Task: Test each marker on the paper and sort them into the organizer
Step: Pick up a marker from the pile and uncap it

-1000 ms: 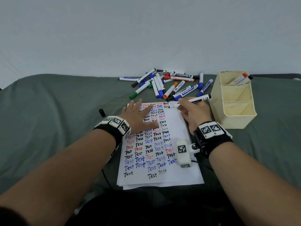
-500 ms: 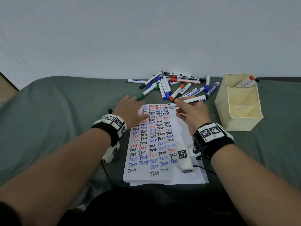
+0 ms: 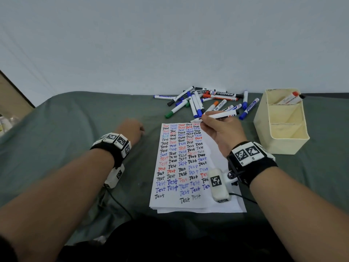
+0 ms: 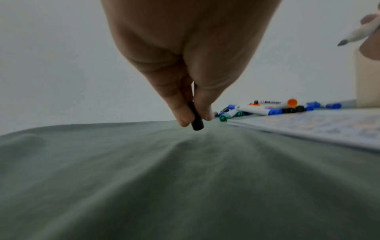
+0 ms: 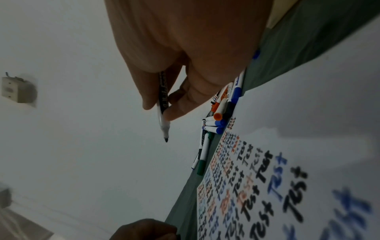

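My right hand holds an uncapped black marker over the top edge of the paper, its tip lifted off the sheet. The paper is covered with rows of the word "Test" in black, blue and red. My left hand is on the green cloth left of the paper and pinches the marker's black cap between thumb and fingers. A pile of markers lies beyond the paper. The cream organizer stands at the right with one orange-capped marker in its far compartment.
A green cloth covers the table, which ends at a white wall. Wrist camera units and a cable lie by my forearms. A wall socket shows in the right wrist view.
My left hand left the paper, moved left onto the cloth and took hold of the black cap. My right hand lifted the marker tip off the sheet.
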`<state>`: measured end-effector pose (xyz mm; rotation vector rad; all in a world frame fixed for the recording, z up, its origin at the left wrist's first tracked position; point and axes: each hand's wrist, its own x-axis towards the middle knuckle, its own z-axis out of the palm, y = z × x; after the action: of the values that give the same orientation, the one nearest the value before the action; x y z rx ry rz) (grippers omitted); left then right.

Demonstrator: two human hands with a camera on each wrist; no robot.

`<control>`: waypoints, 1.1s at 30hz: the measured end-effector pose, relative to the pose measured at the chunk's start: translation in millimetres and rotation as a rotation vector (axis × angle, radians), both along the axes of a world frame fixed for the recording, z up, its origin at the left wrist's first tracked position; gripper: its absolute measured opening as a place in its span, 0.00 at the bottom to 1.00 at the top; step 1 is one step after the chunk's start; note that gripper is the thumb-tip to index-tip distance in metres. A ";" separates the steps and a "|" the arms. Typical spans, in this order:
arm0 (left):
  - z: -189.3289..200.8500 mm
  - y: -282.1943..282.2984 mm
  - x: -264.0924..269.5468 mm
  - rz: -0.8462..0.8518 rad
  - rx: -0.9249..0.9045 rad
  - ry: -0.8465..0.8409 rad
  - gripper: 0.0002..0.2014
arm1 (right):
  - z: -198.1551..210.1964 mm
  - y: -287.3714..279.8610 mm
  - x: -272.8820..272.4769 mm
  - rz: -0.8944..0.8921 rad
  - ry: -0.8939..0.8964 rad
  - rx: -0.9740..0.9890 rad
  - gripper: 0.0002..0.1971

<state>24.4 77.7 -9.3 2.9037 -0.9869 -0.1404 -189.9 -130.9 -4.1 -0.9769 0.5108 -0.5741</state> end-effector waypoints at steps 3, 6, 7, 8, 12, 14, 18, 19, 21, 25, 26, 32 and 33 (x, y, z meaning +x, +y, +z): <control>9.2 -6.0 -10.7 -0.019 -0.215 0.051 0.10 | 8.0 1.7 -1.4 0.016 -0.018 -0.004 0.03; 20.5 -14.7 -25.2 -0.081 -0.384 0.086 0.12 | 17.7 4.3 -4.6 0.023 -0.014 -0.077 0.05; 24.1 -17.6 -30.0 -0.093 -0.437 0.088 0.11 | 21.1 5.2 -5.6 0.026 -0.017 -0.102 0.06; 27.8 -20.0 -34.3 -0.103 -0.492 0.095 0.10 | 24.6 5.9 -6.9 0.026 -0.022 -0.123 0.07; 38.9 -30.3 -52.5 -0.153 -0.612 0.130 0.08 | 37.2 7.8 -12.1 0.004 -0.056 -0.150 0.10; 42.2 -35.7 -60.5 -0.180 -0.664 0.178 0.07 | 41.5 9.0 -14.4 -0.008 -0.079 -0.156 0.14; 45.5 -45.5 -72.4 -0.210 -0.705 0.213 0.10 | 45.8 12.1 -18.4 -0.030 -0.104 -0.163 0.15; 46.2 -47.8 -75.2 -0.217 -0.711 0.222 0.10 | 46.2 12.7 -19.5 -0.034 -0.110 -0.158 0.15; 47.8 -51.4 -79.7 -0.244 -0.723 0.234 0.09 | 46.1 13.6 -21.2 -0.038 -0.124 -0.142 0.13; 51.8 -53.4 -87.7 -0.309 -0.710 0.228 0.11 | 44.1 13.7 -22.9 -0.027 -0.134 -0.130 0.08; 52.2 -53.6 -88.7 -0.313 -0.717 0.244 0.12 | 43.7 13.0 -23.7 -0.025 -0.136 -0.122 0.08; 53.5 -59.3 -99.5 -0.346 -0.791 0.355 0.13 | 42.2 13.5 -26.8 0.000 -0.143 -0.132 0.09; 54.3 -60.2 -101.7 -0.348 -0.800 0.354 0.13 | 42.4 13.7 -26.6 0.002 -0.148 -0.137 0.09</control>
<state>-77.3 17.4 45.0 1.9027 -1.1315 -0.2081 -216.5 -117.2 38.3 -1.0554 0.3420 -0.6807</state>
